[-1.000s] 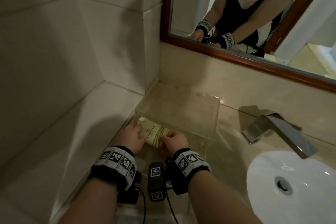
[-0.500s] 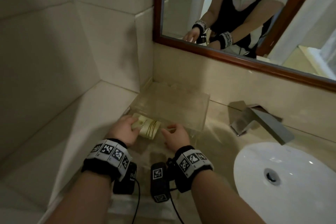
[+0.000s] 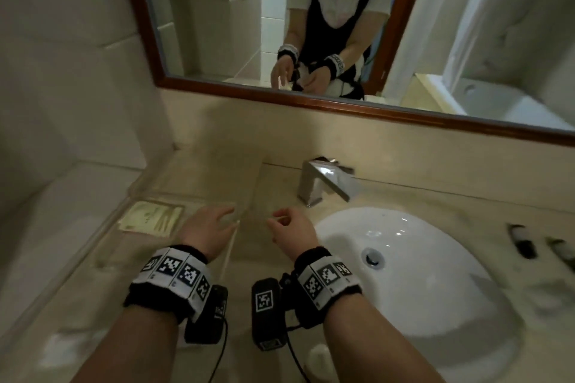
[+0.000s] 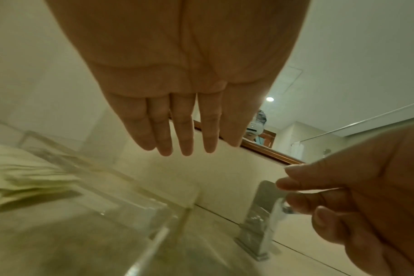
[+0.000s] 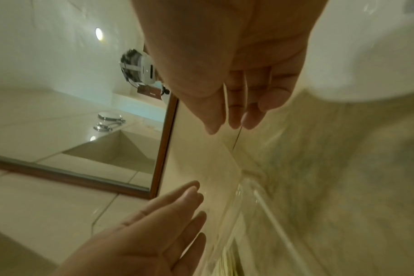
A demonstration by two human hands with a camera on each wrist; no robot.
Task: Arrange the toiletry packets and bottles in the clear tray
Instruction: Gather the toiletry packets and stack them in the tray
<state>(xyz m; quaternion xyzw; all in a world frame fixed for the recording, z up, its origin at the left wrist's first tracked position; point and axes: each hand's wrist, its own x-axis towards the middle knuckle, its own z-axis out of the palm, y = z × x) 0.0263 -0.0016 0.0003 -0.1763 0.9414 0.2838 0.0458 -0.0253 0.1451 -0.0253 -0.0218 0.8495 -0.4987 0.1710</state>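
A cream packet [image 3: 151, 220] with gold lines lies flat in the front left of the clear tray [image 3: 249, 190] on the counter. My left hand [image 3: 214, 221] hovers over the tray's right half, fingers straight, holding nothing. In the left wrist view its fingers [image 4: 177, 134] point forward above the tray [image 4: 130, 196], and the packet [image 4: 24, 183] lies off to the left. My right hand [image 3: 284, 222] hangs just right of the tray, loosely curled and empty. Two small dark bottles [image 3: 522, 241] lie on the counter far right of the sink.
A chrome faucet [image 3: 323, 183] stands behind the white sink [image 3: 404, 274], right of the tray. The wood-framed mirror [image 3: 311, 99] runs along the back wall. A tiled wall closes the left side.
Both hands let go of the packet, which now lies flat in the tray. They moved right, away from it. The head view swung right, bringing the sink and bottles into view.
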